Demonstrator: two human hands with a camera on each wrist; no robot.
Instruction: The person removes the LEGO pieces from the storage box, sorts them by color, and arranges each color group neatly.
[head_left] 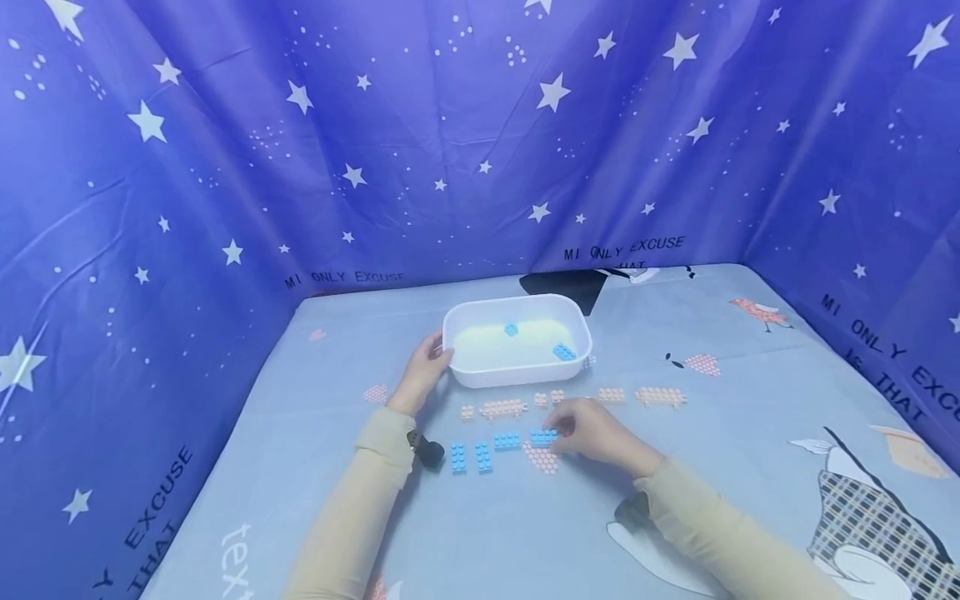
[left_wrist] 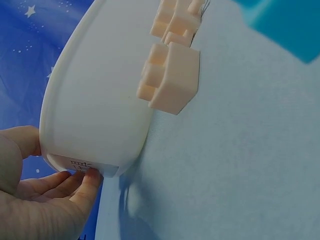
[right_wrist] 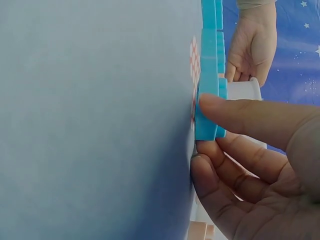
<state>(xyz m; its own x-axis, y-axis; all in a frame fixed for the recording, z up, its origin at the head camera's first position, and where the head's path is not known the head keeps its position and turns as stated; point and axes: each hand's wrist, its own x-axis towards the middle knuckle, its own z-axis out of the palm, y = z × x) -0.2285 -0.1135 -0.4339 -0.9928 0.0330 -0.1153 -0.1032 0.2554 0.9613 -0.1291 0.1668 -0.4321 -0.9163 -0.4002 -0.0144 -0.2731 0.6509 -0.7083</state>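
Observation:
My left hand (head_left: pixel 422 379) holds the left end of a white plastic tub (head_left: pixel 517 377). In the left wrist view the thumb is at the tub's rim and the fingertips touch its labelled side. Two blue pieces, one of them a studded brick (head_left: pixel 564 352), lie inside the tub. My right hand (head_left: pixel 600 433) pinches the right end of a blue building brick (head_left: pixel 542 436), thumb on the near side, low at the cloth. More blue bricks (head_left: pixel 507 441) stand in line to its left. In the right wrist view the held brick (right_wrist: pixel 205 129) has its studs facing up.
Behind the blue bricks runs a row of peach bricks (head_left: pixel 504 408), some with small knobs along their sides, reaching right to a longer peach piece (head_left: pixel 660 396). A patterned grey-blue cloth (head_left: pixel 315 500) covers the table. Purple star-printed curtains (head_left: pixel 450 150) surround it.

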